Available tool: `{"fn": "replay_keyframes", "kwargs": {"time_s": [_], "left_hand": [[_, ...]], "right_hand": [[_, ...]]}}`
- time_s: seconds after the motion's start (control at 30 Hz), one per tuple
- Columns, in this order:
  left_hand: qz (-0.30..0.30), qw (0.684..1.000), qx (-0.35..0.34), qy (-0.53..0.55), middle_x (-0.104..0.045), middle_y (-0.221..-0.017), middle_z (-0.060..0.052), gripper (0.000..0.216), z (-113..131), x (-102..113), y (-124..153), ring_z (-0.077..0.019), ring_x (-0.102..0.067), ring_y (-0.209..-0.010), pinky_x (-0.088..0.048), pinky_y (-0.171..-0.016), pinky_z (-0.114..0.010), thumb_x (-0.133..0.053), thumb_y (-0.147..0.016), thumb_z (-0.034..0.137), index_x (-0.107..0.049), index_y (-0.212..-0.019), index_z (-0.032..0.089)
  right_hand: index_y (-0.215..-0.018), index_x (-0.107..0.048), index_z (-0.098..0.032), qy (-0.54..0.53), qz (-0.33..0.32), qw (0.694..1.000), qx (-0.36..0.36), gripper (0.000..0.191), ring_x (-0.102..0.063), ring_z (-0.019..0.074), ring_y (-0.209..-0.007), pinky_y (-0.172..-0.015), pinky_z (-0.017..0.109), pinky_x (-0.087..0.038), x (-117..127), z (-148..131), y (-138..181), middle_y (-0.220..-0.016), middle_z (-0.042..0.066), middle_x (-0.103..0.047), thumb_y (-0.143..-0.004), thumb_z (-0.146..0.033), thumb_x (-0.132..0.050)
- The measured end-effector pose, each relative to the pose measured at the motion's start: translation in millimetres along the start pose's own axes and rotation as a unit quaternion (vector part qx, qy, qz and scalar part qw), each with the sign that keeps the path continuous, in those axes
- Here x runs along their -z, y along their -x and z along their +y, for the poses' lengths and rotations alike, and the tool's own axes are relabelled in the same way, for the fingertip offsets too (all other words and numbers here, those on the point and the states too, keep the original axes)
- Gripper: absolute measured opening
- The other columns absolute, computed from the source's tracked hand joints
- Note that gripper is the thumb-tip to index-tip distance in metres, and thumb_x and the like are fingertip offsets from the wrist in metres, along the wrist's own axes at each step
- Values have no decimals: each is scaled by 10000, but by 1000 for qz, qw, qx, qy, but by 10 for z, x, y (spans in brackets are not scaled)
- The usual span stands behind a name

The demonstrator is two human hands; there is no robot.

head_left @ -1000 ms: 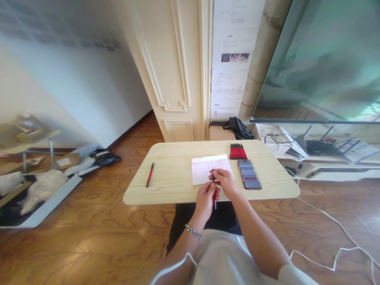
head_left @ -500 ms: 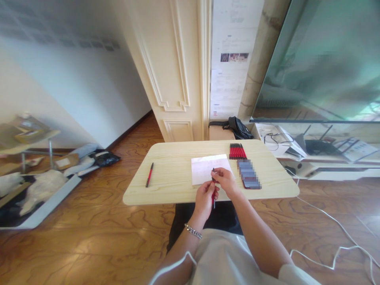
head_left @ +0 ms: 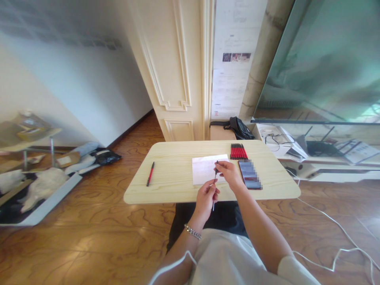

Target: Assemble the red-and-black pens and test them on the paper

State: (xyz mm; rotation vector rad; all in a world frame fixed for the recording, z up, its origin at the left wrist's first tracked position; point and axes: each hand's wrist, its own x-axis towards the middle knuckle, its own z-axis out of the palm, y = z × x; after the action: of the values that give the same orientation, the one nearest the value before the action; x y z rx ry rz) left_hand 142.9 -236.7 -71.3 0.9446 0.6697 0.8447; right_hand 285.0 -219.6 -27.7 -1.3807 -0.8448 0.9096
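Note:
My left hand [head_left: 207, 196] is closed, its fingertips pinching a thin pale rod, which looks like a pen refill [head_left: 213, 207]; its lower end sticks out beneath the fingers. Just above and to the right, my right hand [head_left: 228, 173] pinches a dark pen part [head_left: 216, 172] between thumb and fingers. That part and the rod line up, almost upright; whether they are joined I cannot tell. Both hands are over the near side of a sheet of paper [head_left: 202, 168] on the table. A red pen with black ends [head_left: 151, 174] lies alone at the left.
Several red and black pens [head_left: 238, 151] lie side by side at the table's [head_left: 170, 158] back right. A phone [head_left: 247, 174] lies in front of them. White cables [head_left: 329, 213] trail over the floor at the right. A black bag [head_left: 239, 127] sits behind the table.
My right hand has risen slightly, away from my left, with the dark part. The red barrel visible at my left hand earlier no longer shows; a thin pale rod shows there.

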Motion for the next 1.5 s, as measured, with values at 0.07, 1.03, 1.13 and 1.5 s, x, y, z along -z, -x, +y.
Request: {"fn": "replay_keyframes", "kwargs": {"time_s": [0.07, 1.03, 1.13, 1.5], "left_hand": [[-5, 1000, 1, 1, -552, -647, 19, 437, -3, 13, 17, -53, -426, -454, -292, -429, -193, -654, -777, 448, -601, -1102, 161], [31, 998, 6, 50, -559, -637, 16, 415, 45, 64, 14, -56, -443, -461, -287, -436, -193, -670, -760, 409, -593, -1072, 146], [26, 999, 9, 43, -558, -626, 17, 401, 27, 19, 23, -60, -444, -455, -295, -434, -198, -666, -755, 424, -602, -1037, 146], [19, 1000, -4, 19, -567, -659, 6, 390, -11, 85, 44, -65, -462, -489, -322, -452, -196, -642, -788, 418, -592, -1066, 149]], "right_hand": [[-945, -662, -166, -28, 23, 999, 7, 399, -626, 152, -723, -599, 231, -430, 48, -68, -104, -827, 58, -694, -698, -480, -660], [-754, -648, -172, 246, -3, 965, 90, 375, -549, 141, -613, -573, 233, -378, -124, 184, 160, -663, 15, -641, -852, -491, -478], [-776, -655, -168, 180, -26, 981, 73, 314, -545, 138, -598, -564, 233, -392, -132, 219, 261, -653, 9, -635, -795, -466, -556], [-759, -715, -137, 440, 45, 895, 63, 251, -598, 176, -685, -602, 243, -363, 157, 172, -306, -697, 64, -680, -796, -305, -533]]}}
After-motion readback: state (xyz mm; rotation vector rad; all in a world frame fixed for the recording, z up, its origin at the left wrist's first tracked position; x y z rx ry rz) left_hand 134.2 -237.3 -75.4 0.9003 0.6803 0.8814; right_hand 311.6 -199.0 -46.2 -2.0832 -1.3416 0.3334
